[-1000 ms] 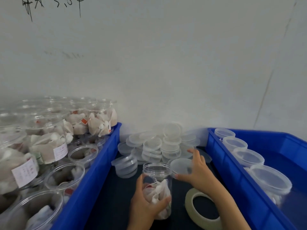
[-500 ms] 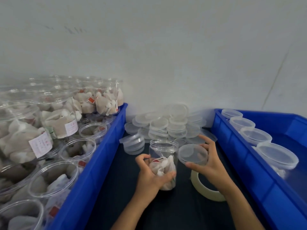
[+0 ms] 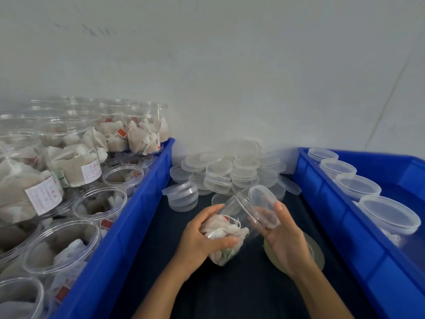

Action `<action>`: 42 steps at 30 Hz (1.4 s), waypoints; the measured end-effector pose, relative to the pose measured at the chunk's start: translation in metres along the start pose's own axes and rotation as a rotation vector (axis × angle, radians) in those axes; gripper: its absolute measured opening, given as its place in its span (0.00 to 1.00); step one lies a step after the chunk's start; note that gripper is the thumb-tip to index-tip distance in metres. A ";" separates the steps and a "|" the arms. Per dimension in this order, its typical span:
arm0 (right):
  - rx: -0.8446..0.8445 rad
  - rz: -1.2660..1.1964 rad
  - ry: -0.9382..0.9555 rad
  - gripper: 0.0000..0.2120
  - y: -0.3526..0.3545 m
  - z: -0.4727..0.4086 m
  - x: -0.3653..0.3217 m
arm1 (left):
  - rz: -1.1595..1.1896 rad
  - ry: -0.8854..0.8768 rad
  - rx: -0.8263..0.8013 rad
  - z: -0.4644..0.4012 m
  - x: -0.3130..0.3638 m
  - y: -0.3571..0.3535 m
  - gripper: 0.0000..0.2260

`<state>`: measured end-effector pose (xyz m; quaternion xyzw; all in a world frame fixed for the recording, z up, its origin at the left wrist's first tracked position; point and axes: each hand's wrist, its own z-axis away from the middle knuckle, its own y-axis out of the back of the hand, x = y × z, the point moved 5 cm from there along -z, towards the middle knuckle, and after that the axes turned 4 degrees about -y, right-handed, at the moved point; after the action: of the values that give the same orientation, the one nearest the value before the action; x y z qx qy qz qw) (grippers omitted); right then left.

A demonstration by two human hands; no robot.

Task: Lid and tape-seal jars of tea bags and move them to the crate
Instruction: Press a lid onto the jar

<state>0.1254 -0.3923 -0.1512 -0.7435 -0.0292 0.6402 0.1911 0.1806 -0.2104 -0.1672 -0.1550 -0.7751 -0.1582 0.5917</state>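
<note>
My left hand (image 3: 202,238) grips a clear jar (image 3: 232,222) of tea bags, tilted with its mouth pointing up and to the right, above the dark table. My right hand (image 3: 285,238) holds a clear lid (image 3: 263,204) against the jar's mouth. A roll of tape (image 3: 315,252) lies flat on the table, mostly hidden under my right hand. The blue crate on the right (image 3: 340,217) holds several lidded jars (image 3: 388,212) in a row.
A blue crate on the left (image 3: 128,224) is packed with open jars of tea bags (image 3: 101,203), some stacked. A heap of loose clear lids (image 3: 230,173) lies against the white wall between the crates.
My left hand lifted the upright jar and tilted it to the right. My right hand brought the lid from beside the jar onto its mouth.
</note>
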 end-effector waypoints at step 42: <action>-0.048 0.228 0.231 0.22 -0.011 0.007 -0.014 | 0.480 0.413 -0.236 0.014 -0.007 -0.022 0.25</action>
<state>0.1179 -0.3845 -0.1353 -0.8149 0.0623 0.5673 0.1016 0.1609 -0.2242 -0.1791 -0.3653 -0.5567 -0.1308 0.7345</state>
